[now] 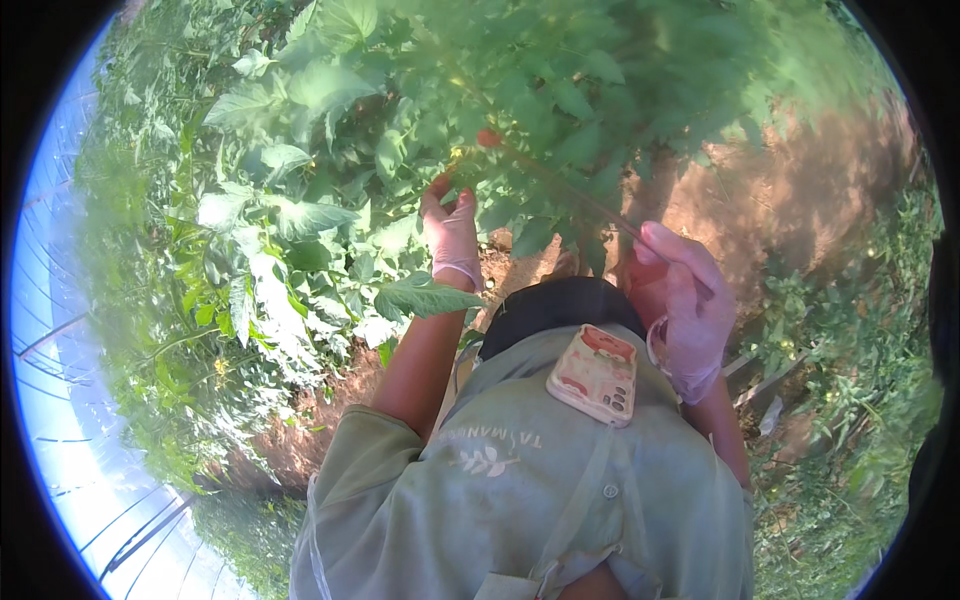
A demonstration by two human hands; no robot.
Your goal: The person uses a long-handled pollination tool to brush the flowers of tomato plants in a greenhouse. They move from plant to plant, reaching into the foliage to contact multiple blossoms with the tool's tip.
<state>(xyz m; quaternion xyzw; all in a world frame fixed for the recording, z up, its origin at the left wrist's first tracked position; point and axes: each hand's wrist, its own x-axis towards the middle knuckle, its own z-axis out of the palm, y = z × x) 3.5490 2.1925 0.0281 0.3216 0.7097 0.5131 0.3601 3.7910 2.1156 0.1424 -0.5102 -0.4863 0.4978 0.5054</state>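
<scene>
My left hand (453, 229), in a thin translucent glove, reaches up into leafy tomato plants (315, 217), its thumb and fingers apart near small yellow flowers (456, 153). Whether its fingertips touch a stem cannot be told. My right hand (686, 300), also gloved, is closed around the lower end of a thin stick (574, 196). The stick slants up and left into the foliage, with a blurred red tip (489, 138) just above and to the right of my left hand.
A phone in a patterned case (594, 375) hangs against my green shirt. Bare brown soil (780, 187) lies at the right, with more plants (847, 420) below it. A translucent greenhouse wall with curved ribs (60, 330) stands at the far left.
</scene>
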